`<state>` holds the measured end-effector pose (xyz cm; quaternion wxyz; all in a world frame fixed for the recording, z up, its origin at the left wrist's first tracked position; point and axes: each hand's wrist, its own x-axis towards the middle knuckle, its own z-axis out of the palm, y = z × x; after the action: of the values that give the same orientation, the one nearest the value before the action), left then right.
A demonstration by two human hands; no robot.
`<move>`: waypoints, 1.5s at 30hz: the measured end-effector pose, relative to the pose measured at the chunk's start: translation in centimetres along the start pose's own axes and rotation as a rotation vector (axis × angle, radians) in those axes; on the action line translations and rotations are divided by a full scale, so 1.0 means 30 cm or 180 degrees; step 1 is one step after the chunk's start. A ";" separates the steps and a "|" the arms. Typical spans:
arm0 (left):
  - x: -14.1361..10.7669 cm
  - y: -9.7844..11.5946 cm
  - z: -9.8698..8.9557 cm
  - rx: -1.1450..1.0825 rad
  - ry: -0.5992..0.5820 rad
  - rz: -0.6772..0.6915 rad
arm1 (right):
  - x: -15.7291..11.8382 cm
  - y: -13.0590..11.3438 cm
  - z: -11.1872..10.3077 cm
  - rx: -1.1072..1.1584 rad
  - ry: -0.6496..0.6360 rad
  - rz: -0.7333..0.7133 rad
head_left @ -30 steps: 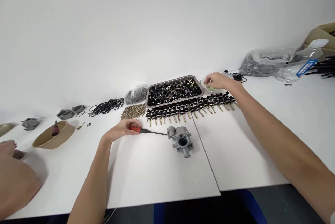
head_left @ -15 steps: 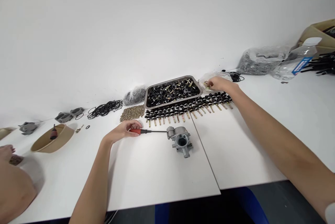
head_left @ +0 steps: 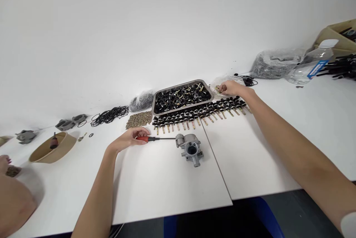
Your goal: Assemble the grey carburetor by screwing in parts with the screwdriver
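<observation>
My left hand point(head_left: 133, 136) is closed round the red handle of a screwdriver point(head_left: 144, 139), which lies level with its shaft pointing right. The shaft's tip meets or lies just beside a grey metal carburetor point(head_left: 191, 149) standing on the white table. Farther back on the right, my right hand point(head_left: 228, 87) reaches to a clear plastic bag point(head_left: 219, 81) of small parts, its fingertips pinched. What the fingertips hold, if anything, is too small to make out. Just in front of that hand runs a row of black-headed parts with brass-coloured stems point(head_left: 191, 115).
A metal tray point(head_left: 156, 113) of black and brass parts stands by the wall. Left of it lie brass pieces point(head_left: 139, 120) and black rubber rings point(head_left: 109, 115). A tan bowl point(head_left: 66, 145) holds another screwdriver. A bottle point(head_left: 311, 63) stands right. A co-worker's arm point(head_left: 13, 201) enters at left.
The whole view has shifted slightly to the left. My right fingers have moved a little within the bag's area; my left hand stays on the screwdriver and the carburetor has not moved.
</observation>
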<state>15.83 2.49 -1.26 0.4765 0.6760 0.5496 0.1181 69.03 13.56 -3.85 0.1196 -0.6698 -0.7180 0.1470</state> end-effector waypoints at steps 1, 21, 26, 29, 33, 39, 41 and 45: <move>0.000 0.000 0.000 -0.0015 -0.0004 0.0001 | 0.004 0.004 0.001 0.0003 -0.0005 -0.0001; 0.003 -0.007 -0.003 0.0044 -0.0002 -0.0019 | -0.037 0.046 -0.103 0.0257 -0.0418 0.0096; -0.002 0.008 0.000 0.0102 -0.0085 -0.0073 | -0.052 0.051 -0.115 0.0422 -0.0695 0.0155; -0.006 0.015 0.002 0.0092 -0.0079 -0.0107 | -0.059 0.042 -0.115 0.0441 -0.0606 0.0174; -0.007 0.014 0.000 0.0079 -0.0118 -0.0126 | -0.068 0.024 -0.140 0.0427 -0.0211 0.0177; -0.003 0.006 -0.003 0.0081 -0.0117 -0.0127 | -0.116 -0.014 -0.250 0.0436 0.0367 0.0124; -0.001 0.003 -0.004 0.0059 -0.0128 -0.0124 | -0.135 -0.021 -0.283 0.0472 0.0481 0.0047; -0.001 0.002 -0.005 0.0067 -0.0111 -0.0139 | -0.159 -0.022 -0.315 0.0522 0.0607 -0.0008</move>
<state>15.75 2.53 -1.13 0.4814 0.6707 0.5570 0.0900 72.26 9.23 5.29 0.2419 -0.6677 -0.6898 0.1407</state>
